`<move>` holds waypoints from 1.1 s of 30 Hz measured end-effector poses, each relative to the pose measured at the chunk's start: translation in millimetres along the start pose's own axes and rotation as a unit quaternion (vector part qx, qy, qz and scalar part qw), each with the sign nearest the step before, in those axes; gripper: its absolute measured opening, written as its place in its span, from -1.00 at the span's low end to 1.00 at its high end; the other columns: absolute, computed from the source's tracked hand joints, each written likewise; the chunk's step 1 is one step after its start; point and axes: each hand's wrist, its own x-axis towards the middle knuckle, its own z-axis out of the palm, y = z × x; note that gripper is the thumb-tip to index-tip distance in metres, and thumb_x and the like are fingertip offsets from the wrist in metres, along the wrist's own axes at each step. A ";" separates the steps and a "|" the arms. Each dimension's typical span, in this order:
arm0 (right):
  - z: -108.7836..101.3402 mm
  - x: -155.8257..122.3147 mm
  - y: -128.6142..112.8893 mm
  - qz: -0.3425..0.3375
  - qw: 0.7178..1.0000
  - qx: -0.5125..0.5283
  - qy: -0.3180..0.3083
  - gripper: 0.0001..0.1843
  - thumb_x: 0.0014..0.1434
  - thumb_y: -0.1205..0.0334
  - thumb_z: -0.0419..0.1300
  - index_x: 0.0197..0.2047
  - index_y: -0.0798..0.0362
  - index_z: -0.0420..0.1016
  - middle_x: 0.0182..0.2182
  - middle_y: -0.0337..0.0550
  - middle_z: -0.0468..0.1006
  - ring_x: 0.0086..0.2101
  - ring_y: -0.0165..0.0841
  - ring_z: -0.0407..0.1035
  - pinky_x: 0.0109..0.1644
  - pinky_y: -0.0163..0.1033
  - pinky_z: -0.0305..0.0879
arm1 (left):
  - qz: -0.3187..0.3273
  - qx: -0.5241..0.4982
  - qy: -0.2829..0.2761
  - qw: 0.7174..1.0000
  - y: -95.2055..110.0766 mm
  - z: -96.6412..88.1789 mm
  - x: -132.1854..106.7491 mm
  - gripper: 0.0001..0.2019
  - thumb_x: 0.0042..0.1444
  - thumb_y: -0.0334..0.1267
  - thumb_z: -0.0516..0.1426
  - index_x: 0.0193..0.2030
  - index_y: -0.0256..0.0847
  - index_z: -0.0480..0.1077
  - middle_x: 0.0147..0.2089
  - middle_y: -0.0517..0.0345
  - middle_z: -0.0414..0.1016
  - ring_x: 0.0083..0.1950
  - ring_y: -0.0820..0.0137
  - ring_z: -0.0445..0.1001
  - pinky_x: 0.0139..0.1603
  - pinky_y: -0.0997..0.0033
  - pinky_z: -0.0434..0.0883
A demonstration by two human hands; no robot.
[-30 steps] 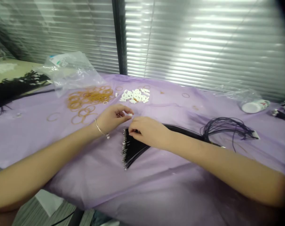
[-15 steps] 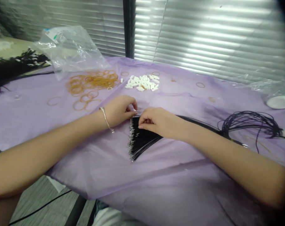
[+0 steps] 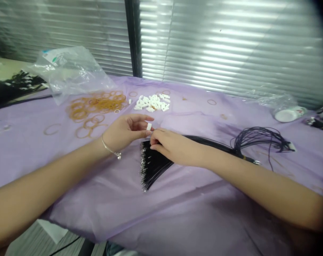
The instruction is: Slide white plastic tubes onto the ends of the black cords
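Background: slatted window blinds behind a lilac plastic cover spread over the table.

Left to right:

- Crumpled clear plastic bag, at the far edge of the cover.
- Loose pile of tan rubber bands, with a few strays nearby.
- Heap of white tubes, just beyond the hands.
- Left hand, thin silver bracelet at the wrist: thumb and forefinger pinch one small white tube above the cover, its long axis roughly upright in view.
- Bundle of black cords, lying on the cover: metal-tipped ends fan out leftward, and its long axis runs sideways across the table, narrowing to the right.
- Right hand: fingers curl over the bundle near the tipped ends; gripping or only pressing, cannot tell. Handling note: a fingertip pinch best controls so small a piece, while a steady hand keeps the fan from sliding.
- Looped black cord, right of the bundle.
- White round tub, in clear plastic wrap, near the far edge.
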 end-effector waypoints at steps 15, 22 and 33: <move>27.4 -24.8 14.2 0.044 0.938 0.316 0.133 -0.85 0.18 0.22 0.08 -0.32 0.11 0.40 -0.44 -0.25 0.39 -0.40 -0.47 0.24 -0.30 -0.35 0.17 | -0.097 -0.115 0.020 0.988 -5.1 9.3 -3.3 -0.72 -0.11 -0.43 0.23 -0.18 -0.24 0.44 -0.34 0.16 0.55 -0.32 0.43 0.53 -0.22 0.38 0.49; 28.9 -23.2 15.9 0.067 0.918 0.355 0.165 -0.82 0.16 0.16 0.12 -0.34 0.11 0.43 -0.44 -0.25 0.42 -0.39 -0.46 0.28 -0.25 -0.32 0.21 | -0.068 -0.095 0.043 0.992 -3.7 10.9 -4.7 -0.89 0.02 -0.36 0.12 -0.31 -0.21 0.47 -0.38 0.13 0.53 -0.27 0.36 0.53 -0.14 0.26 0.49; 25.8 -19.7 16.0 0.091 0.914 0.356 0.173 -0.78 0.16 0.13 0.12 -0.32 0.12 0.44 -0.43 -0.25 0.44 -0.40 -0.47 0.26 -0.28 -0.33 0.17 | -0.028 -0.017 -0.018 0.999 -1.3 13.5 -8.0 -0.71 -0.07 -0.42 0.22 -0.14 -0.22 0.42 -0.38 0.25 0.53 -0.34 0.51 0.51 -0.22 0.52 0.47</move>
